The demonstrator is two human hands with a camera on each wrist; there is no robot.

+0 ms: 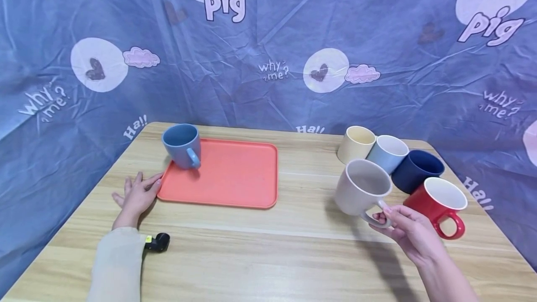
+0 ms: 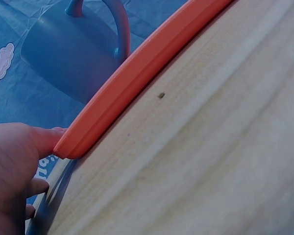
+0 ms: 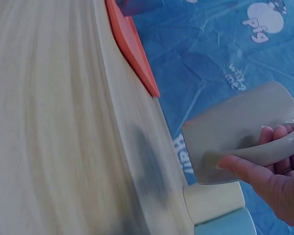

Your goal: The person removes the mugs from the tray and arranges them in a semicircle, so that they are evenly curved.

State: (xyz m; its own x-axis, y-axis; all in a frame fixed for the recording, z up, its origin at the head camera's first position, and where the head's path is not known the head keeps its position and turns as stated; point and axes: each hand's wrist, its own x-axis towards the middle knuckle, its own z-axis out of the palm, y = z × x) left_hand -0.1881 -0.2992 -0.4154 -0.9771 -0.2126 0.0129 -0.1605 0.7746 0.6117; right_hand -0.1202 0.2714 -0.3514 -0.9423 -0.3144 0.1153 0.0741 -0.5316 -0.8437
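Observation:
A grey mug hangs in the air above the right side of the table, its shadow on the wood. My right hand holds it by the handle, with fingers through the loop in the right wrist view. A coral-red rectangular tray lies at the left of the table. Against its left edge rests my left hand, fingers loosely extended; the left wrist view has a digit touching the tray's corner. A blue mug stands on the tray's back left corner, handle toward the front right.
Behind and beside the grey mug stand a cream mug, a light blue mug, a navy mug and a red mug, close together. A blue printed cloth rises behind the wooden table.

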